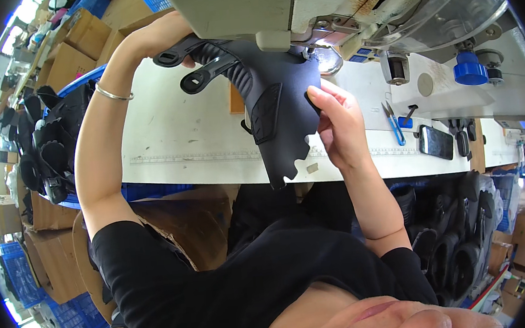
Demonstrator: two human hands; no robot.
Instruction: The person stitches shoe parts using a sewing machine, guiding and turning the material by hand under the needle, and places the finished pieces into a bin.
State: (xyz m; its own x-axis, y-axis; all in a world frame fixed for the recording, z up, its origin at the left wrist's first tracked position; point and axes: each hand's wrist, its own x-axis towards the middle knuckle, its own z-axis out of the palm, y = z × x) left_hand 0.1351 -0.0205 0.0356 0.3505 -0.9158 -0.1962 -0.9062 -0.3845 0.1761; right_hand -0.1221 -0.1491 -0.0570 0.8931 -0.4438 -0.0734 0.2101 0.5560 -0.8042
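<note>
A black boot upper (290, 93) hangs below the head of a sewing machine (230, 10), its top edge close to the lit needle area. It has a ribbed panel, a textured patch, a scalloped lower edge and two looped straps (208, 75) on its left side. My left hand (167, 36) is closed on the upper beside the straps, some of its fingers hidden behind the material and the machine. At the opposite edge my right hand (338, 120) pinches the upper, thumb on the near face.
On the white table (172, 131) lie a long ruler (196, 158), blue-handled thread snips (393, 124) and a phone (435, 142). A blue basket (75, 87) of black boot parts stands at left. More black parts (449, 229) fill a bag below right. Cardboard boxes (77, 43) are stacked behind.
</note>
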